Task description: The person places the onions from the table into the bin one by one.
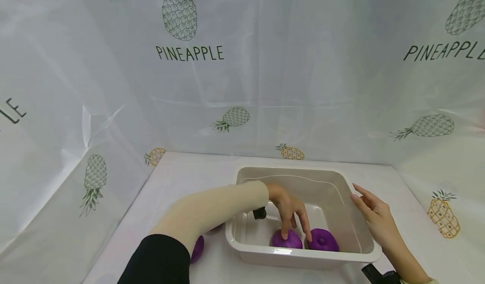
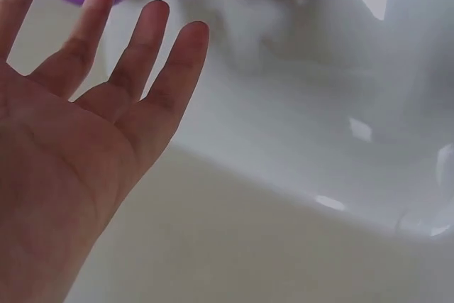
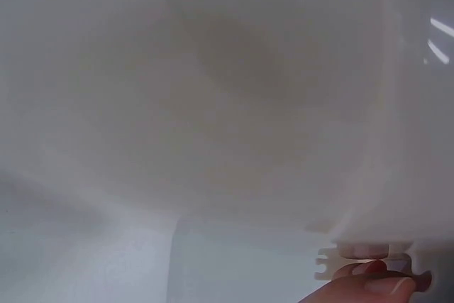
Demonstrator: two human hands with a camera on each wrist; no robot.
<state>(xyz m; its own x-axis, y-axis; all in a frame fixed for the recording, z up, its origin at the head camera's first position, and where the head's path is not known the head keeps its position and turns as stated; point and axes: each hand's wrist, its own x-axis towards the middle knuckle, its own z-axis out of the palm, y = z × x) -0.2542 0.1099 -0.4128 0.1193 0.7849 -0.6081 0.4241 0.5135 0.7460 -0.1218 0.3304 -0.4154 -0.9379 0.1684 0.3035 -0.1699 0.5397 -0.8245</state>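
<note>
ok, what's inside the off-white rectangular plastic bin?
Two round purple objects at the near wall of the bin, by the left hand. In the head view the near rim hides their lower edges; the hand and cream fabric sleeve cover part of the floor.

The table (image 1: 197,170) is white and smooth, its far edge straight. A pale bin (image 1: 303,254) stands upright on it. Left of the bin lies a purple ball (image 1: 197,250), partly hidden; a sliver of something darker (image 1: 215,230) shows just beside the bin's wall.
</note>
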